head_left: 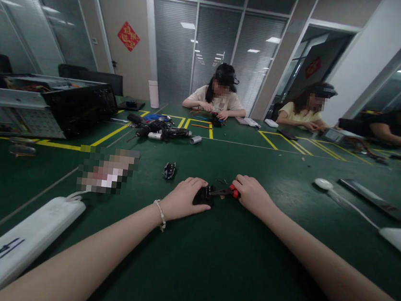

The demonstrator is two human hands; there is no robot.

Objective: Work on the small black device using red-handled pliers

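Note:
My left hand [186, 198] rests on the green table [209, 267], its fingers curled over a small black object [202, 196] and holding it down. My right hand [251, 194] is closed round the red handle of a small tool [225, 192], whose dark tip points left into the black object. A bead bracelet [160, 215] circles my left wrist. A small black part [169, 170] lies just beyond my left hand.
A white power strip [19, 246] lies at the near left, a white mouse [323, 184] with cable and a dark flat bar [372, 198] at the right. A computer case [46, 106] stands far left, loose tools [159, 130] beyond. Three people work at the far side.

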